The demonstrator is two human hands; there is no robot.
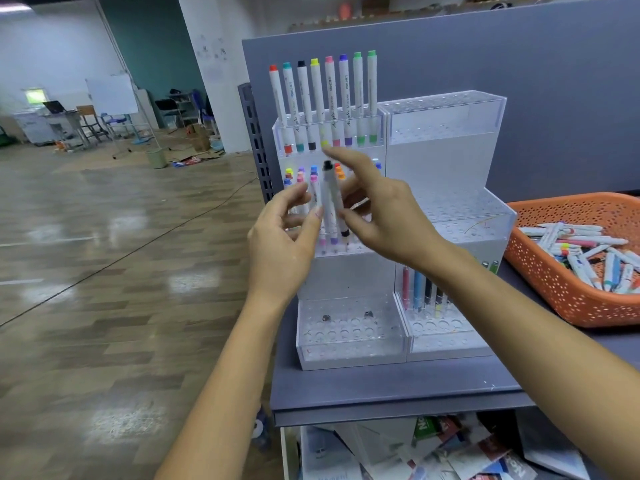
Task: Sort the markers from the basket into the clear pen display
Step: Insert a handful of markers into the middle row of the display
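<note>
The clear pen display stands on the grey shelf, with a row of white markers in its top left tier and more colour-capped ones in the middle tier. My right hand pinches a black-capped marker upright in front of the middle tier, forefinger stretched out above it. My left hand is just left of it, fingers curled, thumb tip against the markers; whether it grips one is unclear. The orange basket at the right holds several loose markers.
A few pens stand in the display's lower right tier; the lower left tier shows bare holes. A grey partition rises behind the display. Papers lie under the shelf. Wooden floor spreads out to the left.
</note>
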